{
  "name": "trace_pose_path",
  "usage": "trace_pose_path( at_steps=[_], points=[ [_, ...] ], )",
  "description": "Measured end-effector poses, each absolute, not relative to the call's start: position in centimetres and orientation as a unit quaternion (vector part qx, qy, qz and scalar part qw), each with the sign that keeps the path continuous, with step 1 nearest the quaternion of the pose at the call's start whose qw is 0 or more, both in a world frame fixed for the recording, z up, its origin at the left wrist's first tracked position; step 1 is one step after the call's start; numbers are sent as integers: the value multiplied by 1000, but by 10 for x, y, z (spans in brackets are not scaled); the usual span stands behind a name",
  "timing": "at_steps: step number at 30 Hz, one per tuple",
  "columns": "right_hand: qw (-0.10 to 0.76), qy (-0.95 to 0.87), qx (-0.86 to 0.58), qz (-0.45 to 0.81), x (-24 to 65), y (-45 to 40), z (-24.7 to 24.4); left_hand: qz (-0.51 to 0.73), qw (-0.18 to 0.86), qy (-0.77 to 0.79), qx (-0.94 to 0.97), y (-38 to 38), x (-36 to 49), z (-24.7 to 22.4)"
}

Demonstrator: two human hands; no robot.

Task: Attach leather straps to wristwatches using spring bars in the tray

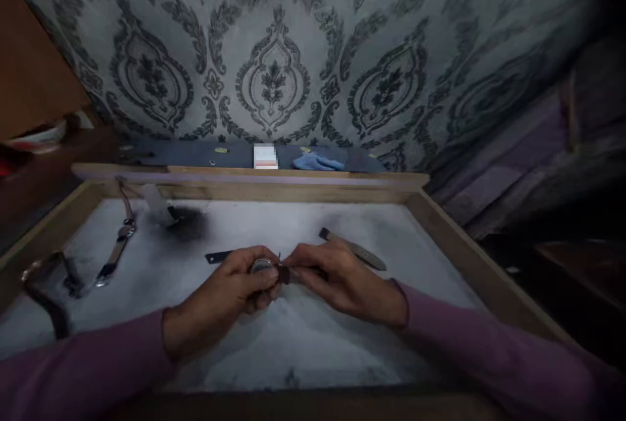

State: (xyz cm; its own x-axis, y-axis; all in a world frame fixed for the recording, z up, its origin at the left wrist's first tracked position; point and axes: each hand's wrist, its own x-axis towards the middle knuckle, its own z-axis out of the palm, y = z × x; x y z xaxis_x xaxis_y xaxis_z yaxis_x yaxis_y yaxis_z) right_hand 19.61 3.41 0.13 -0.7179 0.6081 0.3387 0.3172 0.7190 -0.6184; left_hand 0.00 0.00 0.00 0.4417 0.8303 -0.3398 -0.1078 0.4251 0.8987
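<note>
Over the middle of the white work surface, my left hand is closed around a round watch case, thumb across its front. Close against it, my right hand is pinched at the case's right side; what lies between its fingers is too dark and small to name. A short brown piece, perhaps strap, shows between the two hands. Left of my left hand a flat dark strip with a hole sticks out. Behind my right hand lies a loose watch strap, partly hidden by the hand.
A wooden rim borders the surface. Toward the left lie a wristwatch, a curved dark band and a pale flat object beside a black smudge. Beyond the rim are a small box and a blue cloth.
</note>
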Motion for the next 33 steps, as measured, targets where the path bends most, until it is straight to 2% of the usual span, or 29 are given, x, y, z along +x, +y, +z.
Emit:
trace_pose_path(
  at_steps=[9, 23, 33],
  points=[
    [251, -901, -246, 252, 197, 32, 4, 314, 747, 410, 419, 0, 0, -3],
    [216, -876, -262, 342, 196, 35, 11, 350, 735, 413, 409, -5, 2, -9],
    [233, -872, -271, 335, 195, 33, 8, 337, 730, 427, 414, -4, 1, -3]
  ],
)
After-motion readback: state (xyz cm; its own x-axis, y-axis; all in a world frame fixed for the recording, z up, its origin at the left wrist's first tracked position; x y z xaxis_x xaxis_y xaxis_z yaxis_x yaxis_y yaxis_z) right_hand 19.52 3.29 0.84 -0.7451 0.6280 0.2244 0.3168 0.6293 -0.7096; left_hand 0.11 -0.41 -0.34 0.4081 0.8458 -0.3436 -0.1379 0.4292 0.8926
